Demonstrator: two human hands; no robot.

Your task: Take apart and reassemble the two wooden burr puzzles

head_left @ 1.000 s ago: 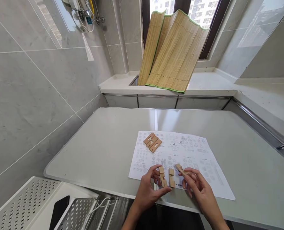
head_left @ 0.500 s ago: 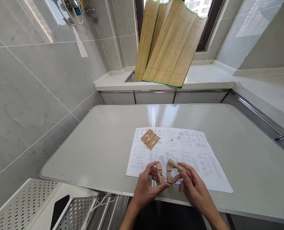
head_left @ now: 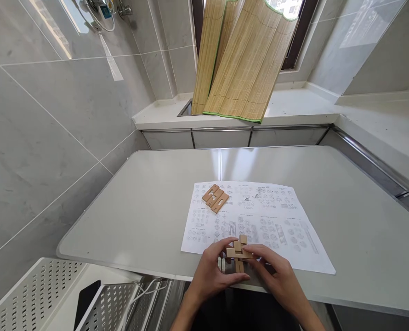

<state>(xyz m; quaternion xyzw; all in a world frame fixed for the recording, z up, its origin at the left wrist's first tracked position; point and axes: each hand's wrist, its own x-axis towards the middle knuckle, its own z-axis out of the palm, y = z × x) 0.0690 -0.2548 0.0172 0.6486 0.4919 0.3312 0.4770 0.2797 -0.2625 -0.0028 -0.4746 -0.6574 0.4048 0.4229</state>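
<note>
Notched wooden puzzle blocks (head_left: 238,256) sit crossed and fitted against each other between my two hands, just over the near edge of the sheet. My left hand (head_left: 213,264) is curled round their left side, thumb below and fingers above. From the right, my right hand (head_left: 275,271) pinches the crosswise block with its fingertips. How far the blocks interlock is partly hidden by the fingers. A printed sheet (head_left: 259,216) of small diagrams lies under and beyond the hands. On its upper left rest several flat wooden pieces with cut-outs (head_left: 215,198).
The grey-white table (head_left: 145,207) reaches toward a ledge with a bamboo blind (head_left: 242,69). White perforated baskets (head_left: 35,289), a black flat object (head_left: 86,301) and a white cable (head_left: 145,290) are at lower left. A small white object (head_left: 221,264) shows by my left hand.
The blocks, held apart in two groups before, are now brought together and crossed. My right hand has moved left toward my left hand. The flat pieces and sheet stay put.
</note>
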